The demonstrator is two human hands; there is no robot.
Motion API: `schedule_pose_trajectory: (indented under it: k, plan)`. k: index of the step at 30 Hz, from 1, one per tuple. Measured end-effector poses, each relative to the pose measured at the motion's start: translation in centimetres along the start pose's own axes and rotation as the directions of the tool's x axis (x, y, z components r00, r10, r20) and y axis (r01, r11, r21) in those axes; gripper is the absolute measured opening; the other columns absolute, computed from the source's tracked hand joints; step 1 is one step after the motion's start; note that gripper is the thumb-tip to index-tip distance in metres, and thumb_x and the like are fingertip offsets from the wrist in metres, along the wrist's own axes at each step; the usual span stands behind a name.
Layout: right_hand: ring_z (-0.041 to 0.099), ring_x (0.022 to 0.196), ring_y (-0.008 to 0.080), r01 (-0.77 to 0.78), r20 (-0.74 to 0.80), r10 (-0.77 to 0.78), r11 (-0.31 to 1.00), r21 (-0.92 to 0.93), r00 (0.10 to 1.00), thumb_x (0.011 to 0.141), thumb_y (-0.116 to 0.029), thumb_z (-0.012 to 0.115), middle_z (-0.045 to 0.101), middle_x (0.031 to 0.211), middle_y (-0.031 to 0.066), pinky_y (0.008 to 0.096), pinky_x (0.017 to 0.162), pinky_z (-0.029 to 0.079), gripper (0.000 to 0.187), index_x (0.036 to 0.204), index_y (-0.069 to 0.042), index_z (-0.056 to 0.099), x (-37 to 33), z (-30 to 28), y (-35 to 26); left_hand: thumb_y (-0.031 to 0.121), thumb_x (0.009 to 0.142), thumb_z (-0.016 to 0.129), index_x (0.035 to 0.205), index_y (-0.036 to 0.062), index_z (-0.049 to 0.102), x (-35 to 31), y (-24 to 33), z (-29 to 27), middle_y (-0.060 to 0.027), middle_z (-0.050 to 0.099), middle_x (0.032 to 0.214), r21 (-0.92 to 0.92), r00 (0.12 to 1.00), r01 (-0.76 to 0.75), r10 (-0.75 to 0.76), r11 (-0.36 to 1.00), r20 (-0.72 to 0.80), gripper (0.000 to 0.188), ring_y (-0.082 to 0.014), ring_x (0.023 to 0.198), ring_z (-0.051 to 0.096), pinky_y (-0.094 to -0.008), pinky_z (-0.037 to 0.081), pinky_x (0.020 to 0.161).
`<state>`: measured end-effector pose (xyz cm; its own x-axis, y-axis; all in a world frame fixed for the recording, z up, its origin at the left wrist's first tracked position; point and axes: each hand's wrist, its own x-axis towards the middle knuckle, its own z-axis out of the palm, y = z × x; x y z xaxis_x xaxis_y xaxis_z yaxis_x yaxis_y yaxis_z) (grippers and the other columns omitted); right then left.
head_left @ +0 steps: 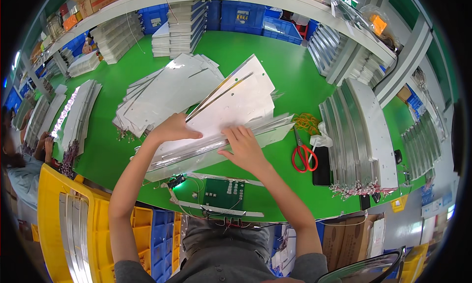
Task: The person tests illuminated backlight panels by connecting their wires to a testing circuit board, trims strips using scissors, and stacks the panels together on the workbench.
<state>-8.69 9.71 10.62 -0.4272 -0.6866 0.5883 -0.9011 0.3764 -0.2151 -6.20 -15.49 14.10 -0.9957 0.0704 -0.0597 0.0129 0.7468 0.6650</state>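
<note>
A fan of thin white panels point(241, 98) with small holes lies tilted across the middle of the green table. At its left edge my left hand point(174, 129) is closed, thumb over the top panel and the other fingers partly hidden. My right hand point(242, 144) lies on the same panels with thumb and fingers apart. Under my right hand runs a row of stacked panel edges point(196, 152) with a glossy, clear look. Nearer me are a green circuit board point(223, 193) with wires and a small module point(176, 182) glowing green.
Another spread pile of white panels point(169, 86) lies behind my left hand. To the right are red-handled scissors point(305, 158), yellow rubber bands point(307, 123), a black phone-like slab point(322, 166) and a tall panel stack point(356, 140). A co-worker's hand point(47, 147) is at far left, near a lit strip point(65, 113).
</note>
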Motion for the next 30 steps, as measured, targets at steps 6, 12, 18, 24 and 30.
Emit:
schedule_pose_trajectory:
  k: [6,12,18,24,30]
  plan:
    - [0.044,0.099,0.0259,0.034,0.009,-0.033,0.989,-0.146,0.999,0.064,-0.026,0.072,0.046,0.105,0.0096,0.0402,0.088,0.033,0.047,0.1,-0.004,0.052,-0.6,-0.7,-0.8,0.062,0.06,0.065,0.107,-0.0109,0.054,-0.9,2.7,-1.7,-0.0251,0.057,0.103,0.124,0.967,0.153,-0.175,0.98,0.185,0.088,-0.0301,0.093,0.056,-0.0335,0.044,0.08]
    - [0.044,0.097,0.0242,0.028,0.001,-0.028,0.997,-0.07,1.0,0.063,-0.023,0.073,0.045,0.1,0.0082,0.0404,0.086,0.033,0.043,0.095,-0.004,0.053,-1.2,-0.3,-0.6,0.079,0.066,0.046,0.138,-0.003,0.021,-1.6,2.3,-1.7,-0.0239,0.019,0.143,-0.182,0.864,0.39,-0.29,0.903,0.413,0.112,-0.0309,0.134,0.017,-0.0378,0.014,0.109]
    - [0.046,0.094,0.0263,0.039,0.007,-0.039,0.996,-0.078,0.999,0.066,-0.024,0.071,0.045,0.097,0.0084,0.039,0.084,0.033,0.043,0.099,-0.006,0.051,-1.2,-0.2,-0.5,0.08,0.074,0.025,0.142,0.01,0.018,1.1,0.4,-1.8,-0.0178,0.018,0.145,-0.221,0.785,0.467,-0.285,0.856,0.55,0.098,-0.0294,0.134,0.018,-0.0461,0.017,0.107]
    - [0.047,0.089,0.023,0.058,-0.009,-0.059,0.994,-0.093,0.998,0.061,-0.021,0.073,0.045,0.093,0.0078,0.0364,0.08,0.035,0.042,0.093,-0.006,0.05,-1.4,0.0,-1.0,0.075,0.074,0.032,0.141,0.0221,0.025,3.2,-3.4,1.0,-0.0081,0.029,0.143,0.048,0.765,0.287,-0.259,0.957,0.59,0.085,-0.0271,0.126,0.034,-0.0412,0.031,0.101]
    - [0.048,0.088,0.0227,0.052,-0.016,-0.054,0.992,-0.112,0.998,0.06,-0.016,0.073,0.045,0.092,0.0075,0.0354,0.079,0.036,0.044,0.097,-0.005,0.051,-2.2,0.1,-1.0,0.077,0.072,0.033,0.141,0.0216,0.024,3.8,0.5,0.0,-0.015,0.033,0.139,0.067,0.638,0.411,-0.339,0.909,0.692,0.088,-0.0313,0.12,0.041,-0.0394,0.037,0.096]
